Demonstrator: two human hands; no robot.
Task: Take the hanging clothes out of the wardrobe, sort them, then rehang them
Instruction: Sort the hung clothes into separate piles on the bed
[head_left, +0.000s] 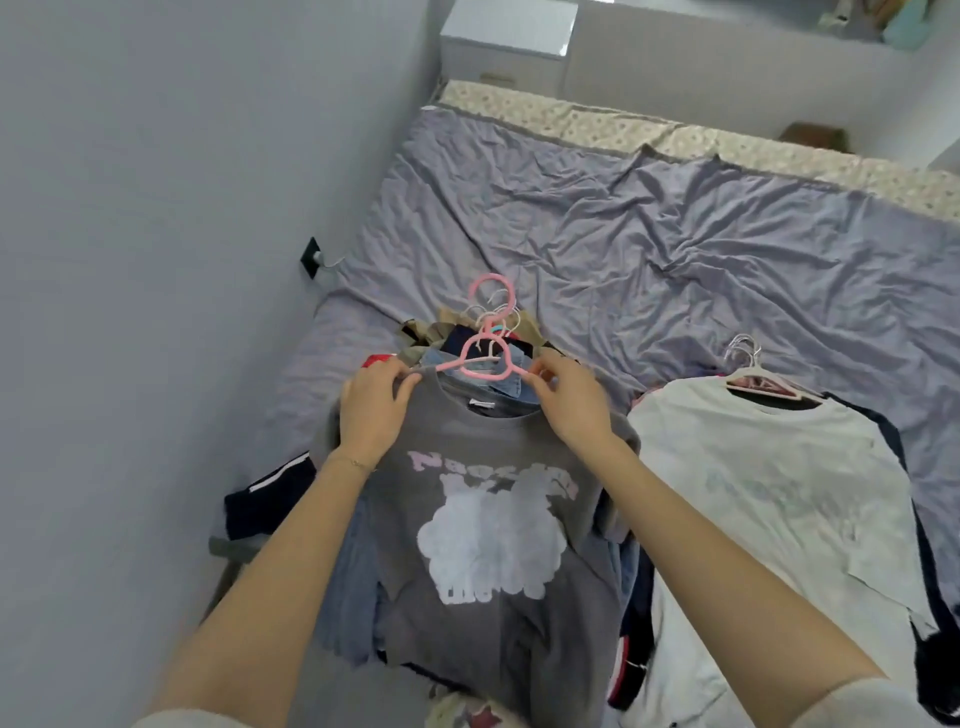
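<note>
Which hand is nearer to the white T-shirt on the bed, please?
Right. The right hand pinches the pink hanger left of the white T-shirt; the left hand, pinching the grey T-shirt, lies farther away.

Pale grey wall (156, 208) fills the left, w/ a black socket (312, 257) low down & a cable (332, 261) running from it toward the bed. Bed (291, 405) sits right beside that wall, under a creased lilac-grey sheet (649, 244). At the far edge, a strip of cream patterned fabric (597, 124) shows past the sheet. Beyond it, a white nightstand (509, 47) in the corner, glossy top catching glare. Back wall (727, 67) is pale too. Soft, even light.
</note>
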